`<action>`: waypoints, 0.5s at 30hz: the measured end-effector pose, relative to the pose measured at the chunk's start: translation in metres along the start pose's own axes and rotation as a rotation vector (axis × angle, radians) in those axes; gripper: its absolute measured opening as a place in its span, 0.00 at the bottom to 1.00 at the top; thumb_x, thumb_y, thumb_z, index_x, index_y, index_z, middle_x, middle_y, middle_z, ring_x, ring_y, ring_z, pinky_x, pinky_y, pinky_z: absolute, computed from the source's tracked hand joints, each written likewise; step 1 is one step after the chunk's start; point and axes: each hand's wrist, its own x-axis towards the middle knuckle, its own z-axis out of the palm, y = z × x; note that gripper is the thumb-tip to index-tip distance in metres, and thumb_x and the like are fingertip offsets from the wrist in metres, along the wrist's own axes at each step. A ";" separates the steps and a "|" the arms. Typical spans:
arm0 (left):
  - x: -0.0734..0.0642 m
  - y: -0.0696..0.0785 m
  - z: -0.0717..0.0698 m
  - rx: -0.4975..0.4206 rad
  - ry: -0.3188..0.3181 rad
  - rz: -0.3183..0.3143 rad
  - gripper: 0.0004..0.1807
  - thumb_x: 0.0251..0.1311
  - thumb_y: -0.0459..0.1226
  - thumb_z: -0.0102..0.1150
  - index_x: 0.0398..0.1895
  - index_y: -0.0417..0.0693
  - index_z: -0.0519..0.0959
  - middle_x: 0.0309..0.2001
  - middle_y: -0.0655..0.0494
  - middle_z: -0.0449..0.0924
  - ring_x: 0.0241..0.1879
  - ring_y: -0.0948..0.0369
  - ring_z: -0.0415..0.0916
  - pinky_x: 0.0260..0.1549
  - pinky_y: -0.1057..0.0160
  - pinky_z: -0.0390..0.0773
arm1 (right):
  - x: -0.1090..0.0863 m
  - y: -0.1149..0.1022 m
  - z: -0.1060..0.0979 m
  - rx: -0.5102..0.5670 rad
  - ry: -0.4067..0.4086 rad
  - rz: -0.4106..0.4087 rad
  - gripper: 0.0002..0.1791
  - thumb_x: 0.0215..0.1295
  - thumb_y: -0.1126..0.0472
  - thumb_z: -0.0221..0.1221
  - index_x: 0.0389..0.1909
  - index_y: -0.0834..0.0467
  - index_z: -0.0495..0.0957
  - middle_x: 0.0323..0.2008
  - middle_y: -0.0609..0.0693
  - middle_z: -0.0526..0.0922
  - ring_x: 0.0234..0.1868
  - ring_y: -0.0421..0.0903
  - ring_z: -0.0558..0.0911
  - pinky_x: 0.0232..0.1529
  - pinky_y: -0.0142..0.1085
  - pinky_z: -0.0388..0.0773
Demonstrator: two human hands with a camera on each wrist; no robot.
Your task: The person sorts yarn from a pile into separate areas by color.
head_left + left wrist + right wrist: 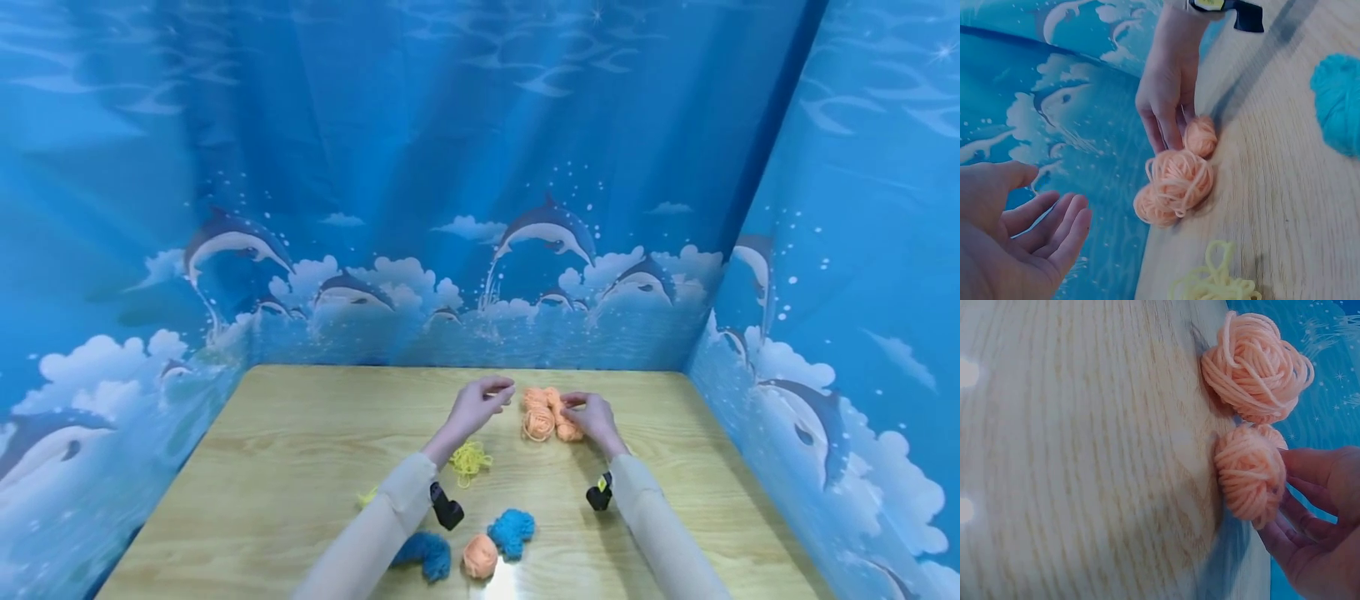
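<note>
Peach yarn bundles (538,422) sit together near the far edge of the table. My right hand (594,415) is at their right side, its thumb and fingers around the end of a peach yarn skein (1250,475). In the right wrist view a rounder peach yarn ball (1257,369) lies beside that skein. My left hand (480,404) hovers just left of the bundles, its fingers loosely bent. Nothing is in its palm in the left wrist view, where the hand (1029,231) stands apart from the yarn.
Loose yellow yarn (469,461) lies below my left hand, with another yellow bit (367,497) beside the left sleeve. Nearer the front are a blue yarn bundle (512,532), a peach ball (480,557) and a darker blue skein (426,554). A dolphin-print curtain (465,333) borders the table.
</note>
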 end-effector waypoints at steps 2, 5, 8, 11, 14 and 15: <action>-0.006 0.003 -0.001 -0.006 -0.019 0.015 0.21 0.75 0.43 0.54 0.64 0.43 0.77 0.57 0.43 0.81 0.53 0.49 0.81 0.53 0.51 0.83 | -0.001 0.000 0.000 0.002 -0.009 -0.003 0.16 0.67 0.65 0.65 0.54 0.65 0.83 0.47 0.60 0.86 0.49 0.56 0.82 0.45 0.44 0.80; -0.015 0.005 -0.004 -0.027 -0.047 0.031 0.21 0.75 0.44 0.54 0.65 0.43 0.76 0.58 0.44 0.81 0.53 0.51 0.82 0.55 0.48 0.82 | -0.001 0.000 0.000 0.008 -0.014 0.001 0.16 0.67 0.65 0.65 0.54 0.65 0.83 0.46 0.60 0.86 0.48 0.55 0.82 0.41 0.41 0.79; -0.026 0.007 -0.008 -0.056 -0.087 0.042 0.22 0.75 0.44 0.54 0.65 0.44 0.76 0.59 0.45 0.81 0.54 0.51 0.81 0.57 0.47 0.81 | -0.001 -0.001 -0.001 0.007 -0.017 0.001 0.16 0.67 0.64 0.65 0.54 0.65 0.83 0.47 0.60 0.86 0.49 0.55 0.82 0.43 0.41 0.79; -0.036 0.008 -0.012 -0.086 -0.127 0.056 0.22 0.76 0.44 0.53 0.66 0.44 0.76 0.60 0.45 0.80 0.56 0.48 0.80 0.58 0.46 0.80 | -0.002 -0.002 -0.002 0.003 -0.017 -0.006 0.16 0.68 0.64 0.65 0.54 0.65 0.83 0.47 0.61 0.86 0.50 0.56 0.82 0.45 0.43 0.79; -0.043 0.007 -0.015 -0.106 -0.149 0.068 0.21 0.76 0.44 0.53 0.66 0.44 0.76 0.60 0.45 0.80 0.57 0.47 0.79 0.58 0.47 0.80 | -0.003 -0.003 -0.002 0.001 -0.013 -0.017 0.16 0.67 0.65 0.65 0.54 0.66 0.83 0.47 0.62 0.86 0.50 0.57 0.82 0.44 0.42 0.79; -0.045 0.006 -0.015 -0.108 -0.152 0.072 0.21 0.76 0.44 0.54 0.66 0.44 0.76 0.60 0.45 0.80 0.57 0.47 0.79 0.58 0.47 0.80 | -0.003 -0.003 -0.002 0.000 -0.012 -0.020 0.16 0.67 0.65 0.65 0.54 0.66 0.83 0.47 0.62 0.86 0.49 0.57 0.82 0.44 0.42 0.79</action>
